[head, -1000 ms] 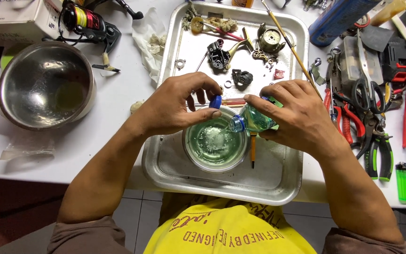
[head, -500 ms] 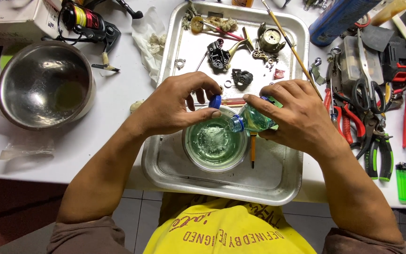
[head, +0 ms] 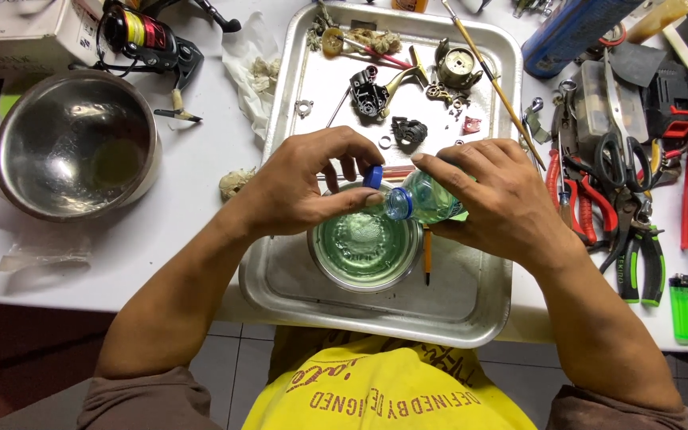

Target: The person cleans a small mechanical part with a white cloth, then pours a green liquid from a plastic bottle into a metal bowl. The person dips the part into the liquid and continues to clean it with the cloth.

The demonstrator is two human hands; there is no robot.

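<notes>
My right hand (head: 491, 199) grips a small clear plastic bottle (head: 424, 197) of greenish liquid, tilted on its side with its blue-ringed neck pointing left. My left hand (head: 300, 187) pinches the blue cap (head: 373, 177) just beside the bottle's neck. Both hands hover over a small glass bowl (head: 365, 248) of green liquid that stands in a metal tray (head: 471, 306). A pencil-like stick (head: 427, 255) lies next to the bowl.
Disassembled fishing-reel parts (head: 392, 87) and a thin brush (head: 491, 80) lie at the tray's far end. A steel bowl (head: 73, 155) and a fishing reel (head: 149, 40) sit to the left. Pliers, scissors (head: 619, 191) and a green lighter (head: 682, 306) crowd the right.
The hands and bottle stay almost still over the bowl; the left fingers shift slightly at the cap.
</notes>
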